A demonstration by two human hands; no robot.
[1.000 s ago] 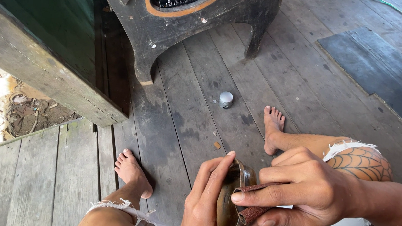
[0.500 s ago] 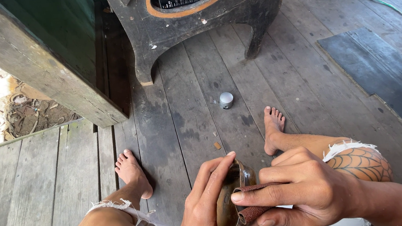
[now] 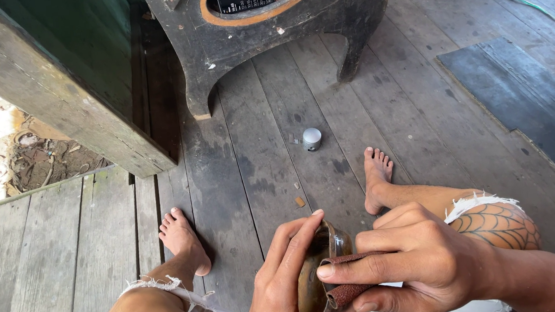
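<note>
left hand (image 3: 290, 284) unmoved cupping brown shell (image 3: 316, 278), right hand (image 3: 417, 265) still pressing sandpaper (image 3: 345, 261)

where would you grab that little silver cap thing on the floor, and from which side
Judging by its pose, take the small silver cap from above, pinching its round sides. It stands upright and alone on the floorboards, nothing crowding it, and its domed top would likely slip.

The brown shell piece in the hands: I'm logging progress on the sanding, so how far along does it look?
Done: the shell piece already shows a smooth, glossy inner face. In hand: the left hand cups it while the right hand presses a folded strip of reddish-brown sandpaper against its rim. Left: how much rough surface remains cannot be told, since the fingers hide most of the piece. A small round silver-capped container stands untouched on the plank floor.
</note>
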